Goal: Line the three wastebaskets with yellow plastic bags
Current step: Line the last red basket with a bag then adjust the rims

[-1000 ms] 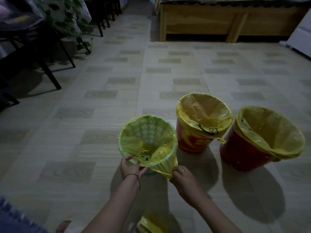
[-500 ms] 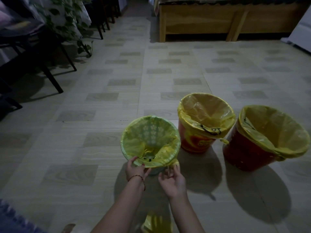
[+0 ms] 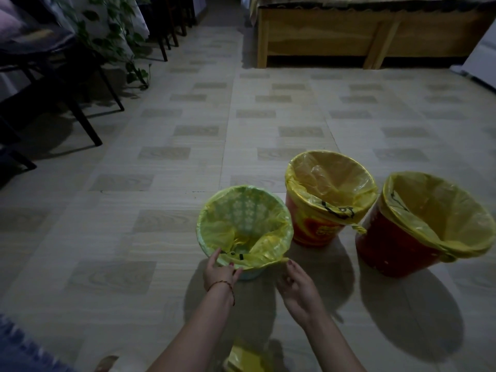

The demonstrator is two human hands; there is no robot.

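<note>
Three wastebaskets stand on the tiled floor. The small pale green basket [image 3: 248,275] wears a yellow bag [image 3: 214,232] folded over its rim. My left hand [image 3: 218,272] pinches that bag's near edge. My right hand [image 3: 296,287] hovers just right of the rim, fingers spread, a fingertip touching a twisted tail of the bag [image 3: 281,260]. The orange basket [image 3: 314,229] and the red basket [image 3: 394,253] to the right each carry a yellow bag [image 3: 332,181] [image 3: 440,210] over the rim.
More yellow bags [image 3: 241,358] lie on the floor below my arms. A wooden bed frame [image 3: 349,41] stands at the back, black chair legs [image 3: 80,114] and a trailing plant [image 3: 118,36] at the left, a blue cloth [image 3: 21,350] at the bottom left.
My right hand has let go of the bag's pulled-out corner and opened beside the rim. The bag edge now sits snug on the green basket. My left hand stays on the near edge.
</note>
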